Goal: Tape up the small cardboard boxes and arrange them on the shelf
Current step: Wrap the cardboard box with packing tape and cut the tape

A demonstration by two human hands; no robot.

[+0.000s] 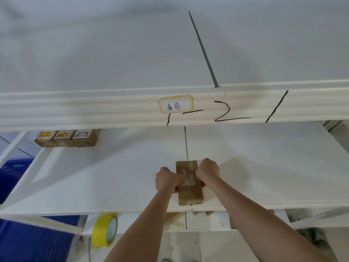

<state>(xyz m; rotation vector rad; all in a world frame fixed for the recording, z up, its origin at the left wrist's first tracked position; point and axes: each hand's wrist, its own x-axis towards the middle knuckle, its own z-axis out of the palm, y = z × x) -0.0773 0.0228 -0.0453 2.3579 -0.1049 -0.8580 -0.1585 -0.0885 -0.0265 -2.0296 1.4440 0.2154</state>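
Note:
A small brown cardboard box (190, 195) lies on the white shelf board (113, 176) near its front edge, with clear tape across its top. My left hand (167, 179) grips the box's left side, thumb on the taped top. My right hand (207, 172) holds the right side, fingers curled over the edge. Three taped boxes with labels (68, 138) stand in a row at the back left of the same shelf. A yellow roll of tape (105, 229) hangs below the shelf's front edge at the left.
A white shelf beam (94, 110) with a handwritten label and black marks crosses above the hands. More cardboard shows on the level below (200, 212). Blue crates (28, 241) sit at the lower left. A thin grey rod (204, 50) rises behind the beam.

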